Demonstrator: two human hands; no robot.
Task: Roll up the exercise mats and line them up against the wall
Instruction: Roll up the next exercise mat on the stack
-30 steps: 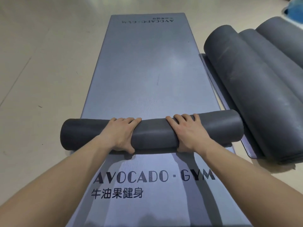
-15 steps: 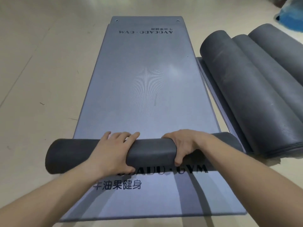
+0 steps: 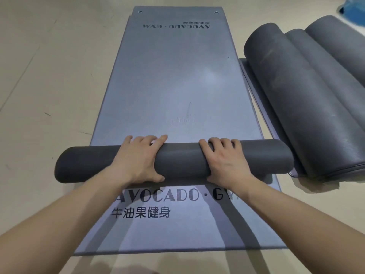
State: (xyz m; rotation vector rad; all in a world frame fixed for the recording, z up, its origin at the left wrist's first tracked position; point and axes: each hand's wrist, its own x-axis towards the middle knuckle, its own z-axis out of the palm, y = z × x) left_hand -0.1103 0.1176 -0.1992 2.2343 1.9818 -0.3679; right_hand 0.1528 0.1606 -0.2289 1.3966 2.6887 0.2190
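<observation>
Hands apart, my left hand (image 3: 138, 159) and right hand (image 3: 225, 163) gripped the dark roll (image 3: 181, 161), fingers (image 3: 138, 140) curled over its top. I saw it crosswise on the flat mat (image 3: 173, 76), toward the near edge; rolled mats (image 3: 296, 95) lay beside its right edge.

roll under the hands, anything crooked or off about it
Slightly: the roll sticks out past both side edges of the flat mat, further on the left, so it looks shifted sideways rather than tilted.
</observation>
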